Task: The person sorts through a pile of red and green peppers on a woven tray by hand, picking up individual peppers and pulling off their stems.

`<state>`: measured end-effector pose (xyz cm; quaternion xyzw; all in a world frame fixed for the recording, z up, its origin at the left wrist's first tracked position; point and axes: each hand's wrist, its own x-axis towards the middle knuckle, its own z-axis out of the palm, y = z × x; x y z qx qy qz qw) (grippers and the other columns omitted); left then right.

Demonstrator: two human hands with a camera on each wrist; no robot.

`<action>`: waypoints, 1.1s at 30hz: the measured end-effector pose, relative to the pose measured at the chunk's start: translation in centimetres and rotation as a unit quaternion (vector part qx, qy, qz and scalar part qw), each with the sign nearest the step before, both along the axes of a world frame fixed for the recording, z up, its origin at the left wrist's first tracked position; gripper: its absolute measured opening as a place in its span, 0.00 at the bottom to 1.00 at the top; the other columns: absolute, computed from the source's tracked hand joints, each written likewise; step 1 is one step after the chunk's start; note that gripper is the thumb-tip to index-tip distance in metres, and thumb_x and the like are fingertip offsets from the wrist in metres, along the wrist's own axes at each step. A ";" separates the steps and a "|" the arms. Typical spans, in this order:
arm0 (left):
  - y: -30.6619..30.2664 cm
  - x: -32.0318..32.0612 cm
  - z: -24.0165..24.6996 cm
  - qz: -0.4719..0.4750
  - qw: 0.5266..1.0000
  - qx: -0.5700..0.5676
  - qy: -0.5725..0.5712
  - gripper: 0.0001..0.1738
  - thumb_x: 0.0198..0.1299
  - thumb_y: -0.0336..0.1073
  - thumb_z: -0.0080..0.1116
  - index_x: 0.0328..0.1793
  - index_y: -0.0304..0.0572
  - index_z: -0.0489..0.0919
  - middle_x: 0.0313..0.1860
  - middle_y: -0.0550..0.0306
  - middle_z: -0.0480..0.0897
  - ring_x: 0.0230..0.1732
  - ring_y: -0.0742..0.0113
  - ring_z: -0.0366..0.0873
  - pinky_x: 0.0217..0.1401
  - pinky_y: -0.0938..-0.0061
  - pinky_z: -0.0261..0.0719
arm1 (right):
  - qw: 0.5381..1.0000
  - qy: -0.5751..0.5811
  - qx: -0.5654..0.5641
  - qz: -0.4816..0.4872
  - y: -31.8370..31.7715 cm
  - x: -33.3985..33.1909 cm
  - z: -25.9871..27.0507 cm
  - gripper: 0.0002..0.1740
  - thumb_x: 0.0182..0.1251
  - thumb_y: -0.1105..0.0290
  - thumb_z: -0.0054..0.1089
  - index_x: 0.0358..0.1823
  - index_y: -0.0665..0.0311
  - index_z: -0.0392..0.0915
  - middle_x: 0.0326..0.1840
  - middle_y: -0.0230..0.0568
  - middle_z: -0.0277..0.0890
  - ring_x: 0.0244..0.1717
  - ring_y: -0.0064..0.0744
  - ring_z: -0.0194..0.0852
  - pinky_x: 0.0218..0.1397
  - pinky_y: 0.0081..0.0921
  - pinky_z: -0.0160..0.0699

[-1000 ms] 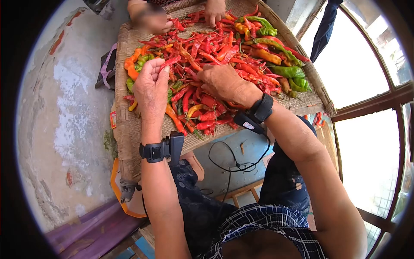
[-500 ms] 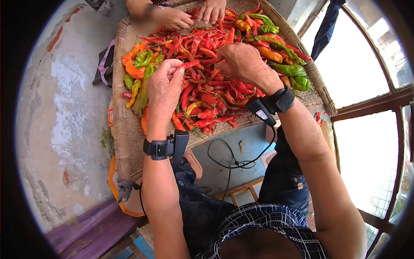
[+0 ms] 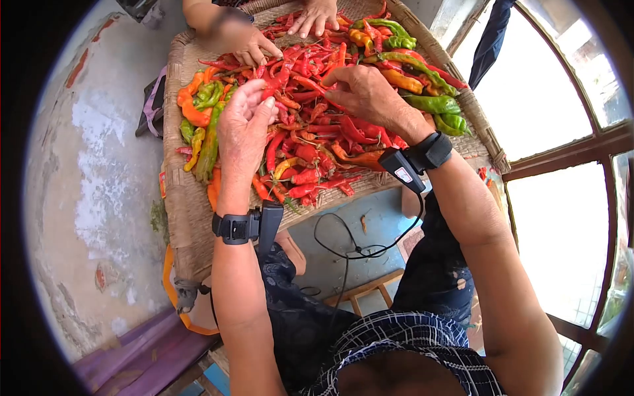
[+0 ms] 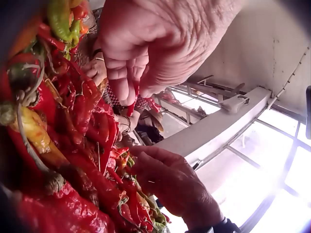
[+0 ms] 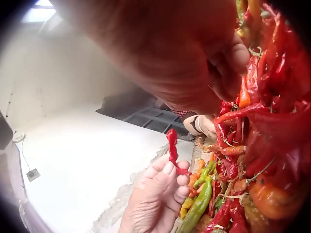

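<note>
Between the thumb and fingers of the left hand (image 3: 244, 132) is a small red pepper (image 5: 172, 145), which stands up from the grip in the right wrist view. This hand is over the near-left part of a heap of red peppers (image 3: 307, 175). The right hand (image 3: 373, 99) is over the heap's middle, palm down, thumb and forefinger apart and fingertips at the peppers. Its fingertips (image 5: 238, 56) lie close to an orange-red pepper (image 5: 244, 94); no pepper is visible in its grasp, though the palm side is partly hidden.
The peppers lie on a woven tray (image 3: 188, 231). Green peppers (image 3: 432, 104) line its right side; orange ones (image 3: 193, 112) lie left. Another person's hands (image 3: 317, 16) are at the far edge. A window stands right, a wall left, and a cable (image 3: 350, 256) hangs below.
Over the last second, the right hand has moved away from the body and to the right over the heap. The left hand keeps its pepper. The other person's hands have shifted over the far peppers.
</note>
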<state>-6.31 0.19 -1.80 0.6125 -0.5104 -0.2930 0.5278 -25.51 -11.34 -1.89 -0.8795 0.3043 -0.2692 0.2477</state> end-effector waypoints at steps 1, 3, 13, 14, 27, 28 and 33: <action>-0.3 -0.4 -0.1 0.050 0.996 -0.070 0.031 0.19 0.66 0.32 0.57 0.61 0.35 0.72 0.48 0.53 0.79 0.44 0.73 0.78 0.46 0.80 0.76 | 1.000 0.015 -0.017 0.007 -0.4 0.3 -0.7 0.15 0.61 0.64 0.62 0.47 0.64 0.80 0.31 0.45 0.80 0.34 0.45 0.80 0.39 0.38 0.78; -0.5 -0.5 0.0 0.099 0.983 -0.139 0.061 0.25 0.65 0.33 0.58 0.67 0.34 0.69 0.60 0.46 0.77 0.55 0.67 0.77 0.56 0.75 0.76 | 0.996 0.053 -0.068 -0.015 0.0 0.8 -1.6 0.17 0.61 0.61 0.63 0.48 0.63 0.79 0.31 0.46 0.80 0.35 0.47 0.80 0.40 0.40 0.79; 0.0 -0.3 -0.7 -0.011 1.000 0.003 -0.018 0.18 0.67 0.35 0.56 0.60 0.36 0.76 0.49 0.57 0.81 0.46 0.75 0.78 0.51 0.78 0.77 | 0.977 0.172 -0.101 -0.076 -0.6 2.2 -2.1 0.12 0.60 0.61 0.62 0.35 0.62 0.77 0.30 0.49 0.80 0.36 0.52 0.80 0.39 0.46 0.79; -0.1 -0.5 -0.7 -0.006 1.000 0.003 -0.027 0.17 0.66 0.34 0.56 0.58 0.35 0.77 0.48 0.54 0.82 0.45 0.73 0.79 0.50 0.77 0.78 | 0.982 0.152 -0.079 -0.074 -0.5 2.2 -1.7 0.11 0.59 0.63 0.62 0.34 0.63 0.78 0.29 0.50 0.80 0.34 0.49 0.81 0.38 0.44 0.79; 0.8 -3.3 0.9 -0.068 0.995 0.035 -0.057 0.12 0.65 0.37 0.59 0.45 0.35 0.80 0.28 0.64 0.79 0.28 0.79 0.74 0.32 0.80 0.74 | 0.972 -0.130 0.171 0.099 1.5 -0.4 1.9 0.16 0.59 0.60 0.67 0.34 0.67 0.81 0.26 0.40 0.81 0.29 0.30 0.79 0.33 0.34 0.77; 0.8 -3.3 0.9 -0.065 0.996 0.048 -0.039 0.11 0.63 0.36 0.59 0.44 0.35 0.80 0.26 0.62 0.80 0.26 0.78 0.75 0.29 0.79 0.75 | 0.972 -0.129 0.171 0.098 1.5 -0.9 2.0 0.16 0.59 0.60 0.67 0.34 0.67 0.81 0.26 0.40 0.81 0.29 0.30 0.79 0.33 0.34 0.77; 0.2 -1.8 0.9 0.031 0.999 -0.024 -0.026 0.17 0.63 0.34 0.59 0.55 0.33 0.77 0.32 0.57 0.84 0.30 0.75 0.80 0.35 0.79 0.79 | 0.966 0.253 -0.036 0.031 2.5 -3.1 1.1 0.20 0.56 0.54 0.68 0.34 0.66 0.78 0.29 0.51 0.79 0.35 0.53 0.79 0.38 0.45 0.77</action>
